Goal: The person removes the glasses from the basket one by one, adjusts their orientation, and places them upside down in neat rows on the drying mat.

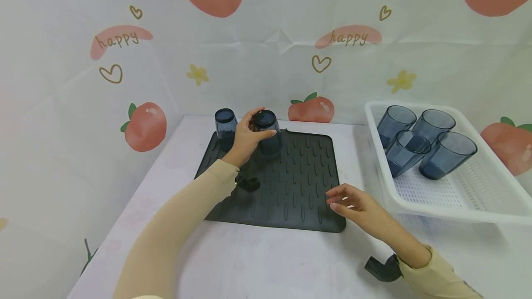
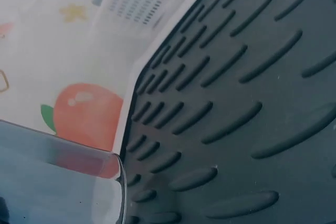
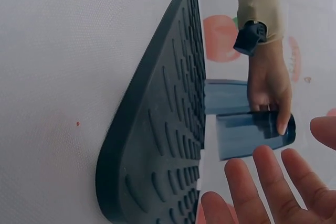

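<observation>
My left hand (image 1: 246,138) grips a blue drinking glass (image 1: 271,142) near its base, with thumb and fingers round it. The glass is upside down, its mouth close over the black ridged drying mat (image 1: 291,206). In the left wrist view the rim of this glass (image 2: 63,182) shows beside the mat's edge. To its left another blue glass (image 1: 226,128) stands upside down on the mat's back left corner. My right hand (image 1: 359,206) hovers at the mat's front right edge, fingers spread and holding nothing, as the right wrist view confirms.
A white perforated plastic basket (image 1: 453,216) stands on the right of the white table (image 1: 249,262). Several blue glasses (image 1: 446,153) lean mouth up inside it. Behind the table hangs a white patterned cloth (image 1: 257,73).
</observation>
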The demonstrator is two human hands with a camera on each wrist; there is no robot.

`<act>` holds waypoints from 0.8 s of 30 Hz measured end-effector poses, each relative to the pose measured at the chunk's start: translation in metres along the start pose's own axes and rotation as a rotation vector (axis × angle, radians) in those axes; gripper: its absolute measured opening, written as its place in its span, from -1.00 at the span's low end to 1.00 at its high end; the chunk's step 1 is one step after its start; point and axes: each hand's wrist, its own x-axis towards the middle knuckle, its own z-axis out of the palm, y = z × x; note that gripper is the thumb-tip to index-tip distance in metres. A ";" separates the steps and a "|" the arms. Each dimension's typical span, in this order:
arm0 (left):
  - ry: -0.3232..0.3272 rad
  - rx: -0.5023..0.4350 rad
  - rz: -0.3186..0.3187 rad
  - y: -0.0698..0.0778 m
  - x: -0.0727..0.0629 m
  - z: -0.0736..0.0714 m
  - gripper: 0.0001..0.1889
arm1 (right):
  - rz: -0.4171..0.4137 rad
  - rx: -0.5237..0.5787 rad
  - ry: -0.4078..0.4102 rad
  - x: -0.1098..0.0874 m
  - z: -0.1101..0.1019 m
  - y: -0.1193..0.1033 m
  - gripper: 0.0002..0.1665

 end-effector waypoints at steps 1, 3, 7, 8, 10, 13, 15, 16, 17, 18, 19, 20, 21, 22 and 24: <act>0.006 0.003 -0.005 -0.001 0.002 0.000 -0.27 | -0.004 0.002 0.000 0.000 0.000 -0.001 -0.72; 0.018 0.007 -0.013 -0.004 0.004 0.000 -0.27 | -0.012 0.004 -0.001 0.000 -0.001 -0.002 -0.71; 0.032 0.010 -0.026 -0.009 0.008 0.001 -0.26 | 0.002 0.010 -0.001 0.000 -0.001 -0.001 -0.71; 0.034 0.011 -0.029 -0.009 0.008 0.001 -0.26 | 0.007 0.011 -0.001 0.000 -0.001 -0.001 -0.71; 0.038 0.010 -0.036 -0.011 0.009 0.002 -0.26 | 0.011 0.008 -0.003 0.000 -0.001 0.000 -0.71; 0.044 0.003 -0.049 -0.013 0.010 0.002 -0.25 | 0.014 0.005 -0.004 0.000 0.000 0.001 -0.72; 0.047 -0.004 -0.057 -0.015 0.012 0.003 -0.25 | 0.013 0.005 -0.006 0.000 -0.001 0.000 -0.72; 0.048 -0.005 -0.060 -0.016 0.012 0.003 -0.25 | 0.011 0.007 -0.007 0.000 -0.001 0.000 -0.72; 0.048 -0.003 -0.062 -0.018 0.013 0.003 -0.25 | 0.013 0.012 -0.007 0.000 -0.001 -0.001 -0.72; 0.048 0.001 -0.064 -0.019 0.014 0.004 -0.25 | 0.010 0.015 -0.008 0.000 -0.002 -0.002 -0.72; 0.047 0.003 -0.065 -0.020 0.014 0.004 -0.25 | 0.008 0.016 -0.009 -0.001 -0.002 -0.002 -0.72; 0.044 0.005 -0.065 -0.021 0.014 0.004 -0.25 | 0.005 0.018 -0.010 -0.001 -0.002 -0.002 -0.72; 0.042 0.008 -0.064 -0.023 0.015 0.004 -0.25 | 0.001 0.019 -0.011 -0.001 -0.003 -0.003 -0.72; 0.040 0.011 -0.063 -0.024 0.015 0.004 -0.25 | 0.004 0.020 -0.009 -0.001 -0.003 -0.002 -0.72; 0.038 0.016 -0.062 -0.026 0.015 0.005 -0.24 | 0.010 0.019 -0.007 -0.001 -0.003 -0.002 -0.72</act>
